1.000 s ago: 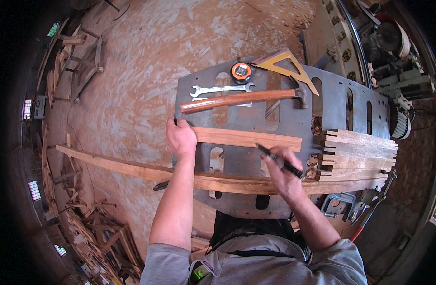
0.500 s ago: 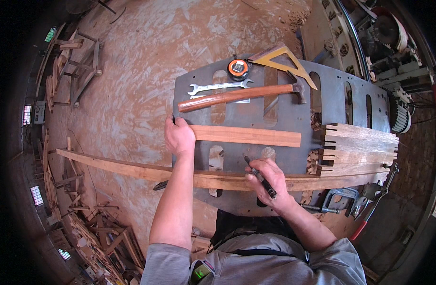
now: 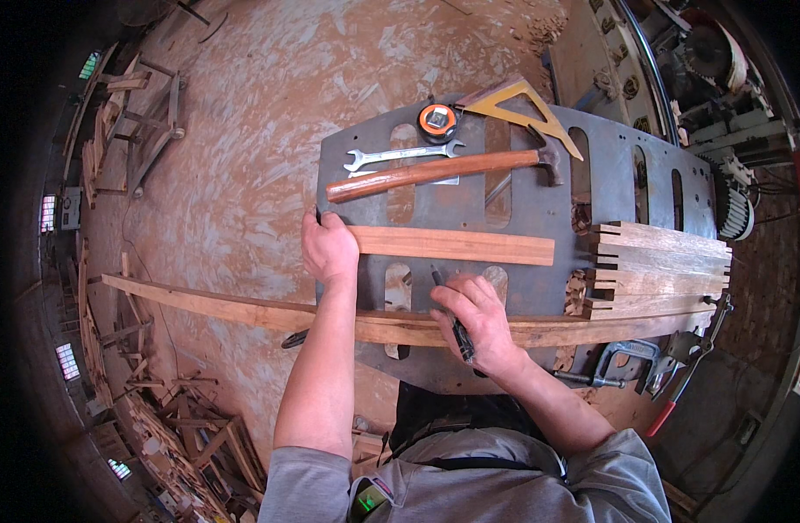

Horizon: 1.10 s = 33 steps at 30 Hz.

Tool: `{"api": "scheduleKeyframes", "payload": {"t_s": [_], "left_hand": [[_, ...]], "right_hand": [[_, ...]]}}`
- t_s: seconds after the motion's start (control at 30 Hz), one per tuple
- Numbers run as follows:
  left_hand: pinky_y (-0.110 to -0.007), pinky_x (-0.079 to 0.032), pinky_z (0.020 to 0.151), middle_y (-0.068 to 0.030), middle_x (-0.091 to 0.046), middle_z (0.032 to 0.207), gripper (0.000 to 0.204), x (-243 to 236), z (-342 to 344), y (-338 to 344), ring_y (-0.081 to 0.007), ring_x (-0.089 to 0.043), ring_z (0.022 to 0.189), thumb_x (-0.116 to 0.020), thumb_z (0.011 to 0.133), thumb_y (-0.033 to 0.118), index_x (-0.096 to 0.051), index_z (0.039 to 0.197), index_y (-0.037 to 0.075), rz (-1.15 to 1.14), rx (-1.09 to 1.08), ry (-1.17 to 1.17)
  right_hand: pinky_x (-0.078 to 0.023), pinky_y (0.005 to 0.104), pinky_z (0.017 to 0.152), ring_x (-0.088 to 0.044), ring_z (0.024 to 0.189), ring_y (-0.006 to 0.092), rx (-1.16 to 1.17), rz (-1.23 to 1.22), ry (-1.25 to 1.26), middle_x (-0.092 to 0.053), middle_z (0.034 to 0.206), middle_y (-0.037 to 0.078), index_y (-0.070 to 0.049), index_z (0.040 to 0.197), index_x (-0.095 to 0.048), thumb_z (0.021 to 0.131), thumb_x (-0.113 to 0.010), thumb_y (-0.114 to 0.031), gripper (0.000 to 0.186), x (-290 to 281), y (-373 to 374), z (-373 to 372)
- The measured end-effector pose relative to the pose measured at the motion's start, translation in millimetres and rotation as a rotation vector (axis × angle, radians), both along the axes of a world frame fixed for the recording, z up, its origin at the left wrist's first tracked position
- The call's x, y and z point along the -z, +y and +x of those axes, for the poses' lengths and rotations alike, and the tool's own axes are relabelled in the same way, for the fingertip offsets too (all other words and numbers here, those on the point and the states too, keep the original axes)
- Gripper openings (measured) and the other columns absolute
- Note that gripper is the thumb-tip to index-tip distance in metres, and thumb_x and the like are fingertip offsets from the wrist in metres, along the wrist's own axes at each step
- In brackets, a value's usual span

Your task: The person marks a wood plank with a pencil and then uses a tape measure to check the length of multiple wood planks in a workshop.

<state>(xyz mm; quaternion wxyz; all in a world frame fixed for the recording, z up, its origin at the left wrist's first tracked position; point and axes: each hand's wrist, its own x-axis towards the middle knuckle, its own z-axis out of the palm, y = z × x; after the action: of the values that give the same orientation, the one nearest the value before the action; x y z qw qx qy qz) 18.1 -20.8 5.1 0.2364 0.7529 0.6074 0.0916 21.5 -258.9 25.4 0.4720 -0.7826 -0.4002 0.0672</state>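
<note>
Covering the left end of the short board (image 3: 457, 245) at the desk's (image 3: 539, 288) left edge, the left hand (image 3: 328, 248) hides its fingertips, so I can't tell how tightly they close. The right hand (image 3: 477, 318), over the long strip (image 3: 574, 331) near the front edge, has its fingers curled round a black pen (image 3: 463, 338). Beyond the board, a hammer (image 3: 444, 174) lies toward the far edge.

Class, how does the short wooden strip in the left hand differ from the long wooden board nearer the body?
The short strip spans only part of the metal table; the long board runs well past its left edge. The left hand holds the strip; the board passes beneath the left forearm. Both are brown wood.
</note>
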Motion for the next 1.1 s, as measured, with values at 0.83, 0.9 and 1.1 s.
{"api": "scheduleKeyframes", "payload": {"t_s": [0.83,0.9,1.1], "left_hand": [[-0.050,-0.044,0.095,-0.0207,-0.063,0.121,0.045,11.1,-2.1,4.9,-0.0401,-0.059,0.112,-0.042,0.092,0.032,-0.060,0.126,0.008,0.030,0.017,-0.007],[-0.050,-0.044,0.095,-0.0206,-0.064,0.121,0.045,11.2,-2.1,4.7,-0.0399,-0.059,0.112,-0.042,0.091,0.032,-0.060,0.126,0.009,0.036,0.015,-0.011],[-0.049,-0.045,0.095,-0.0203,-0.064,0.120,0.046,6.8,-0.7,3.3,-0.0393,-0.060,0.112,-0.042,0.092,0.033,-0.059,0.127,0.009,0.023,0.019,0.003]], "right_hand": [[-0.047,0.0466,0.094,-0.059,0.091,0.0308,-0.020,0.057,-0.002,-0.061,0.090,0.011,-0.005,0.099,-0.065,0.072,-0.076,-0.007,0.029,3.2,8.2,12.6],[-0.045,0.0482,0.098,-0.059,0.094,0.0304,-0.011,0.044,-0.008,-0.061,0.091,0.011,-0.005,0.100,-0.065,0.072,-0.076,-0.008,0.030,2.7,8.9,13.0],[-0.039,0.0522,0.105,-0.058,0.100,0.0302,-0.012,0.004,0.013,-0.061,0.095,0.012,-0.005,0.104,-0.064,0.073,-0.076,-0.009,0.033,6.4,7.4,12.1]]}}
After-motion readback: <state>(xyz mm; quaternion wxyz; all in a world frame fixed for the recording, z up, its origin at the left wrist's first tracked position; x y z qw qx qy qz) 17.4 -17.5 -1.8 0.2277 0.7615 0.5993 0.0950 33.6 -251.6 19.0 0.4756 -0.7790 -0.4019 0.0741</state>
